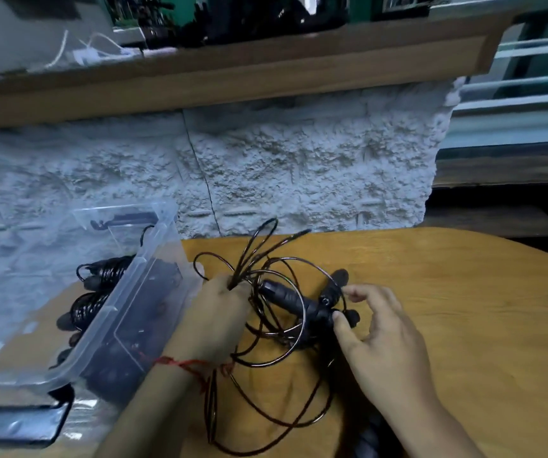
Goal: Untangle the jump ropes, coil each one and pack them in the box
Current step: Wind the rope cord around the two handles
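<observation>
A tangle of thin dark jump rope cord (267,355) lies in loose loops on the wooden table (447,292). My left hand (219,312) grips a bunch of the loops, which stick up above its fingers. Two black handles (294,300) lie crossed in the tangle. My right hand (381,335) pinches the end of one handle between thumb and fingers. The clear plastic box (123,312) stands at the left, with coiled black ropes (100,285) inside it.
A rough white stone wall (299,166) rises behind the table, with a wooden shelf (233,77) above. A black clip of the box lid (14,428) sits at the bottom left. Another dark handle (368,438) lies near the table's front edge.
</observation>
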